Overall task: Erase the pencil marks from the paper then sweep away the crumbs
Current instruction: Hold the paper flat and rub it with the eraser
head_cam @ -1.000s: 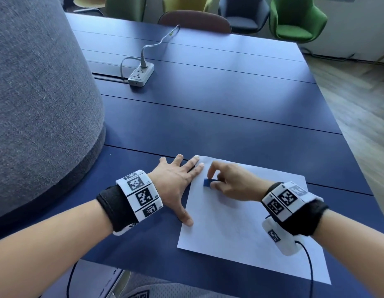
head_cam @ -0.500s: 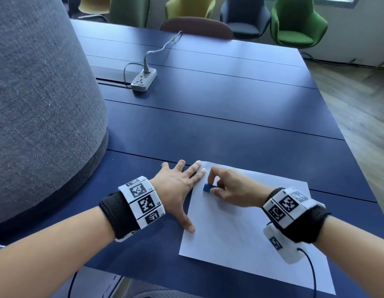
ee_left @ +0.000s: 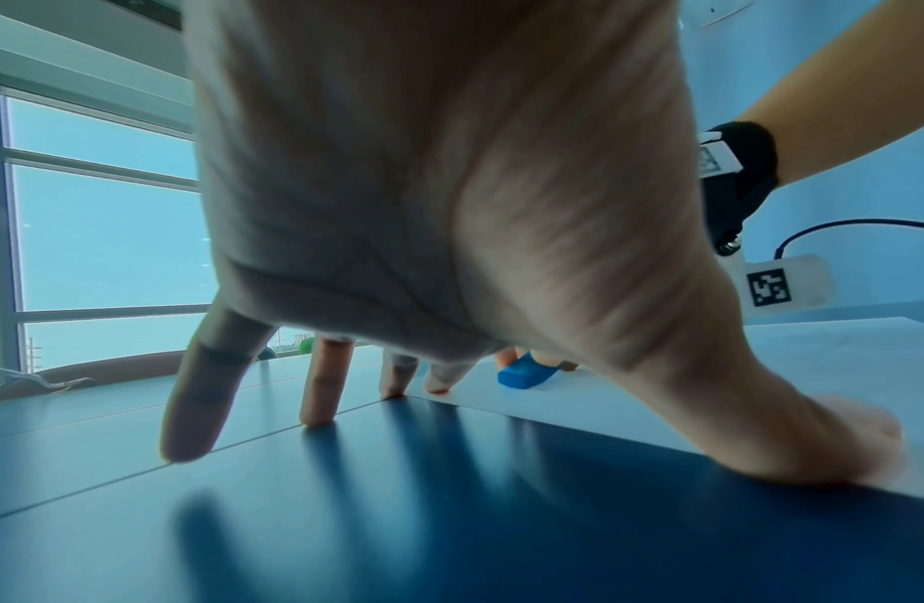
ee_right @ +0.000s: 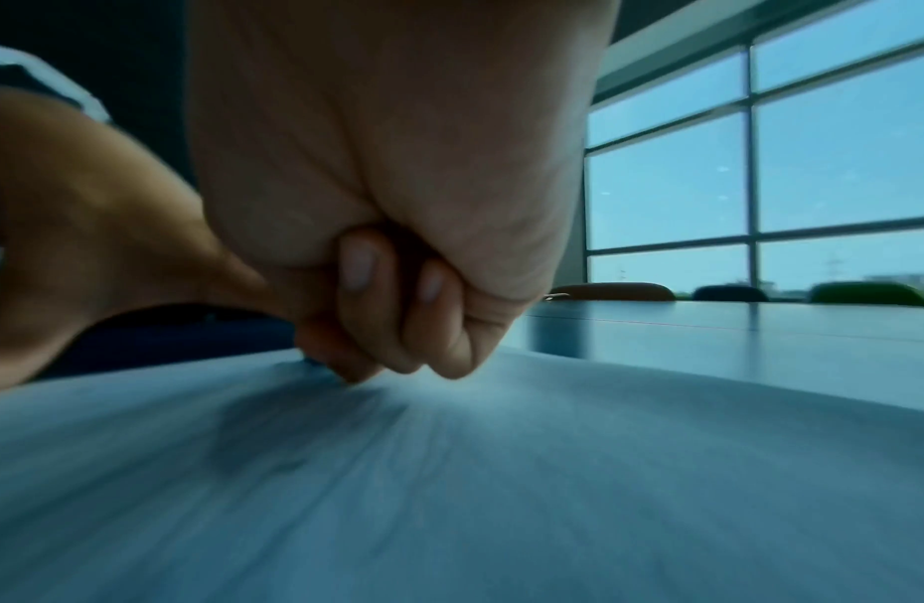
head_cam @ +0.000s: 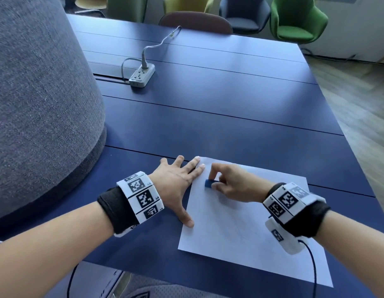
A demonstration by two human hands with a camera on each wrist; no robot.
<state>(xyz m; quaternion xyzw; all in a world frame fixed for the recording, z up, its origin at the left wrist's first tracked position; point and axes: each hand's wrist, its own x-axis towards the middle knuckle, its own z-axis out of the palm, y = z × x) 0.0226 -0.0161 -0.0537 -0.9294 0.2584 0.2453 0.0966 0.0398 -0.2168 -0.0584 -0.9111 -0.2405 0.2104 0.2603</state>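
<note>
A white sheet of paper [head_cam: 251, 229] lies on the dark blue table [head_cam: 208, 117] near its front edge. Faint pencil lines show on its lower middle. My left hand [head_cam: 176, 186] lies flat with spread fingers, two fingertips and the thumb pressing the sheet's left edge. My right hand [head_cam: 227, 183] pinches a small blue eraser [head_cam: 208, 183] between thumb and forefinger, set down on the paper near its upper left corner. The left wrist view shows the eraser [ee_left: 524, 375] on the paper [ee_left: 759, 387] beyond my straight fingers [ee_left: 320, 387]. In the blurred right wrist view my curled fingers [ee_right: 393, 322] hide the eraser.
A large grey fabric-covered drum [head_cam: 36, 100] stands at the left, over the table. A white power strip [head_cam: 142, 75] with a cable lies at the far left middle. Chairs [head_cam: 296, 22] line the far edge. The table's right edge drops to a wooden floor [head_cam: 363, 108].
The view has shifted slightly. My right hand has kept the eraser near the upper left corner with small moves, and the right wrist view is motion-blurred. The left hand has stayed on the sheet's edge.
</note>
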